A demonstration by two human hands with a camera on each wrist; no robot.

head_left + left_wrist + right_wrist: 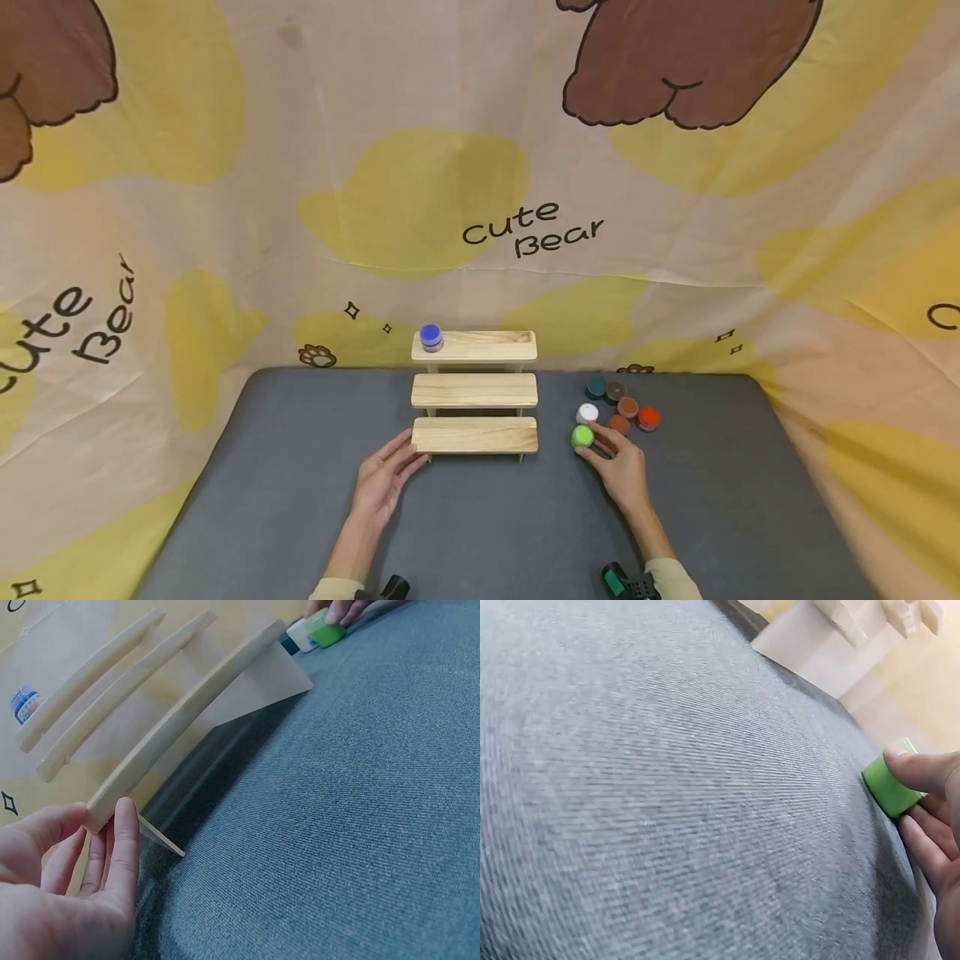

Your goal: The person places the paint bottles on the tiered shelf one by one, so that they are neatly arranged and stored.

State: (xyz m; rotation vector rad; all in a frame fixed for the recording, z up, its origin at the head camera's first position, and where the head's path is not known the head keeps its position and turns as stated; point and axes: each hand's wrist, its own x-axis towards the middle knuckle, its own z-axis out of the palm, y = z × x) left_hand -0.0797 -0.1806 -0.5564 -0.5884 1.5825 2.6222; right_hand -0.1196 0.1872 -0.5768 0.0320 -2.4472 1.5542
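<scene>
Right hand [624, 471] pinching green jar [582, 437], contents hidden

Yel bear-print cloth bkgd [480, 175] behind gry tbl [480, 525].

Cream sleeves [673, 582] show beside black wrist devices [639, 588], one teal-patched.

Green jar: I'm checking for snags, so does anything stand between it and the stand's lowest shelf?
Nothing visible does: only tabletop shows between the green jar, in the right hand, and the lowest shelf. The white jar sits farther back.
</scene>
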